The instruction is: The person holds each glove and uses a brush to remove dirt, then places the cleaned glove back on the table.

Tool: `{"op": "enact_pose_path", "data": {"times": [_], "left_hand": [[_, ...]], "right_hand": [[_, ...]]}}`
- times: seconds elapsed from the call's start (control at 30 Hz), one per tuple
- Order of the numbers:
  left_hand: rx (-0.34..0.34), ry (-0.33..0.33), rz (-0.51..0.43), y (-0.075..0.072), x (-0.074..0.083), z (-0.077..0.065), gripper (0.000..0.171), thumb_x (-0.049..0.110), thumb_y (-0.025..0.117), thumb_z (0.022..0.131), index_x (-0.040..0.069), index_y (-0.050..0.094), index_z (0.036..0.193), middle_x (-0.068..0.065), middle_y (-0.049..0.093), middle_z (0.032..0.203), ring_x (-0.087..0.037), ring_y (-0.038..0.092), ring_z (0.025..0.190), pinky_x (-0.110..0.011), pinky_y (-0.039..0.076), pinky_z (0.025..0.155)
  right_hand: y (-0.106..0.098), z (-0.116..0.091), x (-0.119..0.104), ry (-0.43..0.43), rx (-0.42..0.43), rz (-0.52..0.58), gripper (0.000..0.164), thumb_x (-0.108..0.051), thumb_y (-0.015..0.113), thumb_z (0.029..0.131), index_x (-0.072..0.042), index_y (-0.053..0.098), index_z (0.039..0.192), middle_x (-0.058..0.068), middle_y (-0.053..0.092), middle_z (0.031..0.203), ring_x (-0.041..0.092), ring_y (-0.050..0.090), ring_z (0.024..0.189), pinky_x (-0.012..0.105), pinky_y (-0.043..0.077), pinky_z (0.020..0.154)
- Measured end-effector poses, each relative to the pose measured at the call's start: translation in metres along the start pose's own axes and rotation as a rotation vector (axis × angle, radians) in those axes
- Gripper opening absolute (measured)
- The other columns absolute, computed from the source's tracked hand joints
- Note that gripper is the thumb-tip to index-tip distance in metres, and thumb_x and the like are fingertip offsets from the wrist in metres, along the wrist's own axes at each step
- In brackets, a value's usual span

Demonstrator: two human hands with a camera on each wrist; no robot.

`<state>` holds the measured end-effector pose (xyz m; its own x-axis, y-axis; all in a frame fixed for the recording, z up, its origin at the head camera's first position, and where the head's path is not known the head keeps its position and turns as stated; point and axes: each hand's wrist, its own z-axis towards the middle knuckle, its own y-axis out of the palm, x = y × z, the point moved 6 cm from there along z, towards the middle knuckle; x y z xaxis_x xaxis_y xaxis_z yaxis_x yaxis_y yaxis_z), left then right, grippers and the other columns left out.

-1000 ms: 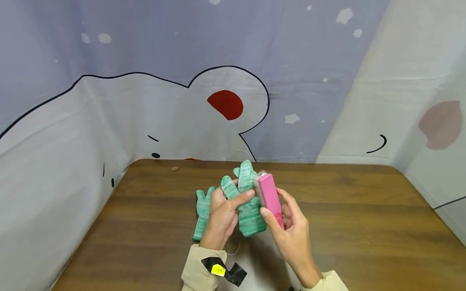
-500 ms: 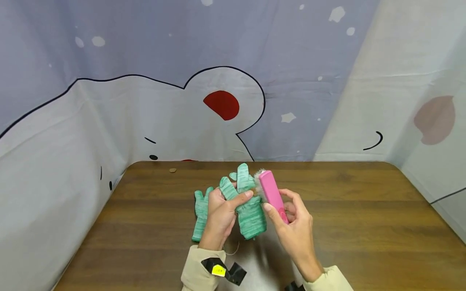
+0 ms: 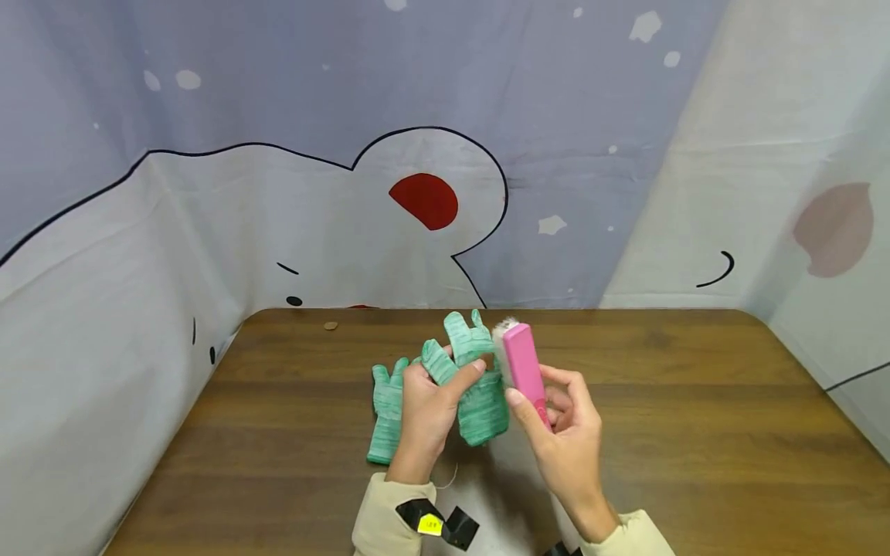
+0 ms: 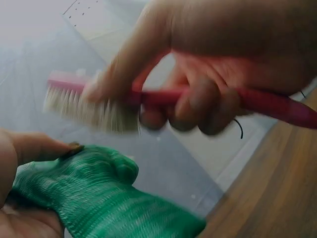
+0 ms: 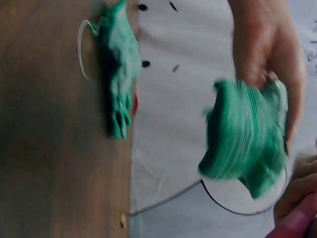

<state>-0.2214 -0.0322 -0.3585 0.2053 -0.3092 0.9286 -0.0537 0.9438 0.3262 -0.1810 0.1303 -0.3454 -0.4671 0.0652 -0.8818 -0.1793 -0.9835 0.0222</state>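
Observation:
My left hand holds a green striped knit glove up off the table, its thumb pressed across the front. A brownish patch shows on the glove beside the thumb tip. My right hand grips a pink brush with pale bristles, fingers curled round its handle. Those bristles sit just above the glove in the left wrist view, with a gap between. In the right wrist view the glove looks blurred. Another green glove lies on the table left of my left hand.
The brown wooden table backs onto a printed curtain. A small brown piece lies near its far edge. Close to my left wrist is a pale thread loop. A black wrist mount sits on my left sleeve.
The held glove has turned and tilted in my left hand, its finger end shifting. The brush has shifted slightly right and stands more upright. The glove on the table stays put.

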Motion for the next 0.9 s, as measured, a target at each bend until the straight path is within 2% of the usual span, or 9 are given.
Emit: {"op": "enact_pose_path", "data": {"times": [0.1, 0.2, 0.33, 0.6, 0.73, 0.9], "left_hand": [[-0.019, -0.008, 0.041, 0.002, 0.001, -0.001, 0.023, 0.008, 0.073, 0.077, 0.0, 0.069, 0.098, -0.013, 0.069, 0.09, -0.017, 0.065, 0.075, -0.036, 0.054, 0.069], [-0.011, -0.02, 0.068, 0.002, 0.002, -0.001, 0.02, 0.007, 0.073, 0.076, 0.001, 0.069, 0.095, -0.013, 0.069, 0.087, -0.015, 0.065, 0.071, -0.034, 0.054, 0.066], [-0.002, -0.03, 0.084, 0.001, 0.003, -0.002, 0.018, 0.008, 0.074, 0.076, 0.001, 0.07, 0.091, -0.012, 0.068, 0.083, -0.015, 0.063, 0.068, -0.034, 0.054, 0.064], [-0.006, -0.024, 0.133, 0.0, 0.007, -0.001, 0.018, 0.008, 0.074, 0.074, 0.0, 0.069, 0.09, -0.007, 0.065, 0.073, -0.012, 0.058, 0.062, -0.03, 0.052, 0.062], [-0.007, -0.03, 0.152, 0.0, 0.007, -0.002, 0.017, 0.008, 0.075, 0.074, -0.002, 0.068, 0.087, -0.002, 0.056, 0.061, -0.01, 0.051, 0.055, -0.026, 0.048, 0.057], [-0.014, -0.06, 0.097, 0.003, 0.001, -0.003, 0.018, 0.008, 0.074, 0.075, -0.003, 0.068, 0.086, -0.001, 0.06, 0.063, -0.01, 0.053, 0.056, -0.027, 0.051, 0.058]], "right_hand": [[0.009, -0.004, -0.002, 0.064, -0.033, -0.084, 0.035, -0.001, 0.07, 0.078, -0.002, 0.055, 0.109, 0.011, 0.067, 0.081, 0.009, 0.055, 0.046, 0.023, 0.041, 0.038], [0.011, -0.004, -0.008, 0.112, -0.034, -0.137, 0.029, -0.004, 0.072, 0.077, -0.001, 0.055, 0.1, 0.015, 0.067, 0.091, 0.009, 0.055, 0.047, 0.022, 0.043, 0.041], [0.009, -0.001, -0.014, 0.11, -0.017, -0.158, 0.026, -0.001, 0.072, 0.076, 0.004, 0.054, 0.094, 0.018, 0.066, 0.101, 0.011, 0.058, 0.051, 0.022, 0.046, 0.043], [-0.001, 0.004, 0.008, 0.062, 0.017, -0.155, 0.028, -0.005, 0.075, 0.074, 0.0, 0.058, 0.095, 0.014, 0.065, 0.105, 0.013, 0.064, 0.06, 0.022, 0.049, 0.046], [-0.005, 0.007, 0.011, 0.071, 0.028, -0.116, 0.027, -0.005, 0.075, 0.074, 0.0, 0.058, 0.094, 0.013, 0.066, 0.103, 0.015, 0.065, 0.062, 0.022, 0.049, 0.047], [-0.008, 0.007, 0.013, 0.101, 0.053, -0.098, 0.028, -0.005, 0.075, 0.074, 0.001, 0.058, 0.094, 0.016, 0.067, 0.097, 0.017, 0.066, 0.062, 0.023, 0.051, 0.049]]}}
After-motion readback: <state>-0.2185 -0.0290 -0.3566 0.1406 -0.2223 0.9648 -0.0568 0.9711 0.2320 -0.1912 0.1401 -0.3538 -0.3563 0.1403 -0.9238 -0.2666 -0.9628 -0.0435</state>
